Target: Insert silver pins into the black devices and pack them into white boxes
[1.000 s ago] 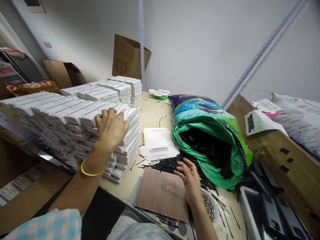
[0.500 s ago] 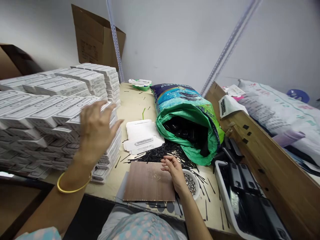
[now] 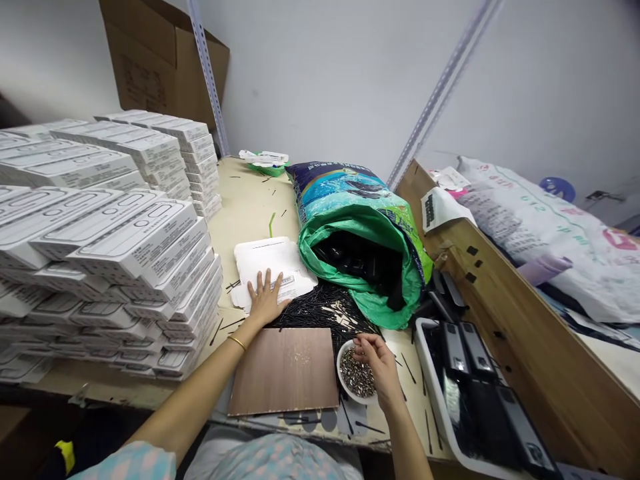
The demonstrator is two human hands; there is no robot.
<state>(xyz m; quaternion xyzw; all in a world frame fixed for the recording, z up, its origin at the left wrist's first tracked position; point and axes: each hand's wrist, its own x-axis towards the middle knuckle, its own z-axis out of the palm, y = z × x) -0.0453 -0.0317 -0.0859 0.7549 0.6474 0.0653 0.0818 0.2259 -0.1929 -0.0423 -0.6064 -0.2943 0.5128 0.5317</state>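
My left hand (image 3: 265, 299) lies flat with its fingers spread on a stack of flat white unfolded cartons (image 3: 270, 261) in the middle of the table. My right hand (image 3: 375, 355) hovers over a small white bowl of little metal pieces (image 3: 353, 381), its fingers curled down into it; what they pinch is too small to make out. Between the two hands spreads a heap of thin black sticks (image 3: 325, 312). A brown board (image 3: 285, 370) lies in front of me at the table's near edge.
Tall stacks of white printed boxes (image 3: 115, 253) fill the left side. An open green and blue sack of black parts (image 3: 365, 247) lies behind the sticks. A white tray of black parts (image 3: 475, 393) sits at the right beside a wooden board (image 3: 520, 320). Cardboard boxes (image 3: 160, 60) stand behind.
My left hand has left the stacked boxes and come down flat on the unfolded cartons. My right hand has moved from the board's edge to the bowl.
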